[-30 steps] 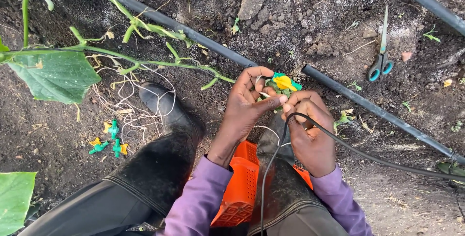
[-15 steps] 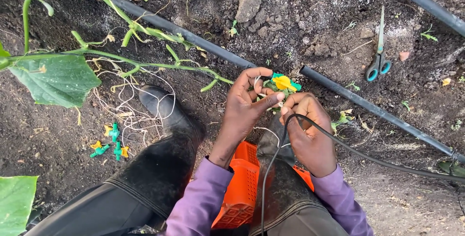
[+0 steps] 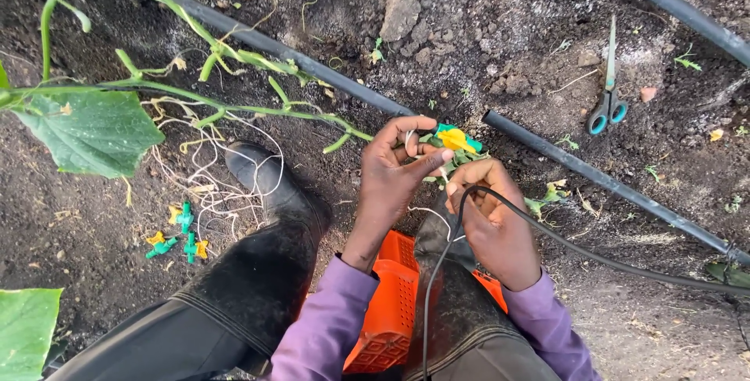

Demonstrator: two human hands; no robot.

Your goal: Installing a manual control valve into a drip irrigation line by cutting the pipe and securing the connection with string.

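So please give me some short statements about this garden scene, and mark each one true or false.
1. The left hand pinches a small green and yellow plastic clip. True.
2. The blue-handled scissors are held in the right hand. False: they lie on the dark soil, apart from both hands.
3. A thin black hose passes by the right hand. True.
4. The orange plastic crate sits beside the grey stone. False: it is between the person's legs.
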